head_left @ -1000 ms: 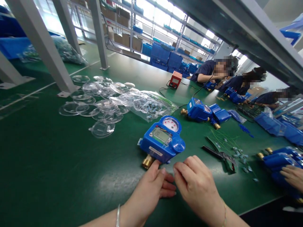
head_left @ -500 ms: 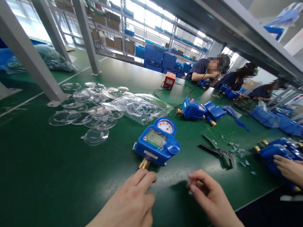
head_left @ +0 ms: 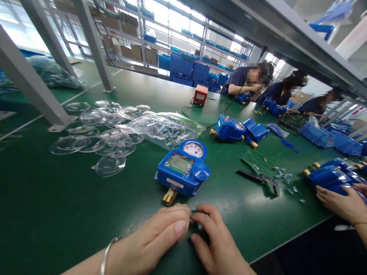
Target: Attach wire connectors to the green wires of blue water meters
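A blue water meter [head_left: 179, 172] with a grey display, a round dial and a brass fitting [head_left: 169, 197] lies on the green table in front of me. Just below the fitting, my left hand [head_left: 159, 235] is closed, thumb pressed to the fingers; whatever it grips is hidden. My right hand [head_left: 216, 238] meets its fingertips, curled round a small light-blue wire seal [head_left: 200, 226] that shows between the fingers. Pliers [head_left: 262, 181] with dark handles lie to the right, beside several loose seals [head_left: 283, 173] on green wires.
Clear plastic covers [head_left: 110, 165] are heaped at left, next to a bag of seals [head_left: 169, 130]. More blue meters [head_left: 229, 128] lie beyond. At right, a co-worker's hand [head_left: 344, 202] touches other meters [head_left: 329, 173]. A red box [head_left: 200, 95] stands farther back. A metal post [head_left: 43, 76] rises at left.
My right hand has moved left with the seal, up to my left hand. My left hand has turned and closed, away from the brass fitting. The co-worker's hand has moved left along the meters.
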{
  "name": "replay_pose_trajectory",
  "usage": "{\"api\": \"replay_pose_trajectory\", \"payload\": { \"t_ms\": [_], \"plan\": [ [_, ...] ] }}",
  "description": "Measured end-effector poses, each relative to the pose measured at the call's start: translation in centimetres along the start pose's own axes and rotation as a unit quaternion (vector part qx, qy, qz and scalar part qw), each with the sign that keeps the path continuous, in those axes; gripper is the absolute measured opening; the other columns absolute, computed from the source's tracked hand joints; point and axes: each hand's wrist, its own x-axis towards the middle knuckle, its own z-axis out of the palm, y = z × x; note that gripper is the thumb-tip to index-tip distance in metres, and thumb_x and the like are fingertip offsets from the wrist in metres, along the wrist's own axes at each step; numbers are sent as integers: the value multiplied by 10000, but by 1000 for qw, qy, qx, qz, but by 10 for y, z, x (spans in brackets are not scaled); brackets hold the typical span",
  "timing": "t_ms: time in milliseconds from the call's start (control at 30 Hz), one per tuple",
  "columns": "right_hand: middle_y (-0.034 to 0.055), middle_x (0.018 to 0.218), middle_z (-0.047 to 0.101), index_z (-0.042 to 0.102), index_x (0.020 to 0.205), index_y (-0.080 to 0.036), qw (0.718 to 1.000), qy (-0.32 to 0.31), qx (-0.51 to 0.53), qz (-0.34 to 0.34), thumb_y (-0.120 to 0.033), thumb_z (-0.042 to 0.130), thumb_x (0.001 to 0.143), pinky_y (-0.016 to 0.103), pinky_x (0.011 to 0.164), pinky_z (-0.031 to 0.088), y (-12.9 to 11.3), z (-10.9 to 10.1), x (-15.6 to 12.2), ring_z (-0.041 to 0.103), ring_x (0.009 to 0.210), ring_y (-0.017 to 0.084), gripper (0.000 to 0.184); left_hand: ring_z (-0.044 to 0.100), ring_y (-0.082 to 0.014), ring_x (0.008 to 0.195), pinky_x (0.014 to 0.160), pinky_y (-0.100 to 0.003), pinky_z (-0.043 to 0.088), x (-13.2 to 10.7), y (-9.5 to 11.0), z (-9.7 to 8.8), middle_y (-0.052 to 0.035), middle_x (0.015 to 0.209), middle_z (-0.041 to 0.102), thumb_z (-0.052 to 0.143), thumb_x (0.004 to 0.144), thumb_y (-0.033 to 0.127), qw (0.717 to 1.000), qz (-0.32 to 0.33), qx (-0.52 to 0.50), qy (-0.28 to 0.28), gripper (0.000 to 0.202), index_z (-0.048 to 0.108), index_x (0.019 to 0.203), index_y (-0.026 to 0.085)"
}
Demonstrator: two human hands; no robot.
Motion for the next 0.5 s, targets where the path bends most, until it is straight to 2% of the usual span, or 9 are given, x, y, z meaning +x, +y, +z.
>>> {"api": "replay_pose_trajectory", "payload": {
  "t_ms": [100,167,267,367,433,500],
  "plan": [
    [46,999,575,524,1062,-228,999,28,25,6,-22,489,775,290,844,463,2,4,0,558,919,160,355,510,-134,812,791,-249,426,-4,-7,4,3,840,518,254,949,322,997,-54,7,52,227,455,935,217],
    [29,958,599,477,1077,-244,990,97,89,49,-59,525,785,260,771,483,5,8,-6,583,818,138,349,518,-134,903,903,-280,392,-5,-9,7,10,861,515,250,952,289,996,-49,19,72,194,384,1080,232],
    [43,1032,615,377,1136,-271,948,194,233,94,-150,570,811,288,839,482,6,12,-14,607,920,152,397,538,-124,925,946,-301,380,-5,-10,11,16,884,517,229,947,233,997,-39,48,43,258,251,1204,248],
    [61,1088,603,374,1159,-280,913,212,339,82,-223,583,834,339,898,474,5,10,-14,608,989,171,390,566,-113,885,903,-273,417,-6,-11,14,2,971,543,250,939,223,995,-36,89,10,325,181,1255,257],
    [54,1134,569,423,1134,-286,904,217,363,58,-211,620,812,323,879,490,5,7,-11,614,972,161,384,572,-113,894,879,-252,428,-6,-12,16,-9,1023,554,286,934,232,993,-29,117,17,283,257,1215,255],
    [28,1117,560,468,1092,-290,899,225,373,31,-170,663,774,288,853,501,6,3,-8,619,947,144,393,575,-111,837,784,-222,450,-5,-13,18,-3,966,573,311,929,233,990,-28,135,34,176,397,1082,241]
  ]
}}
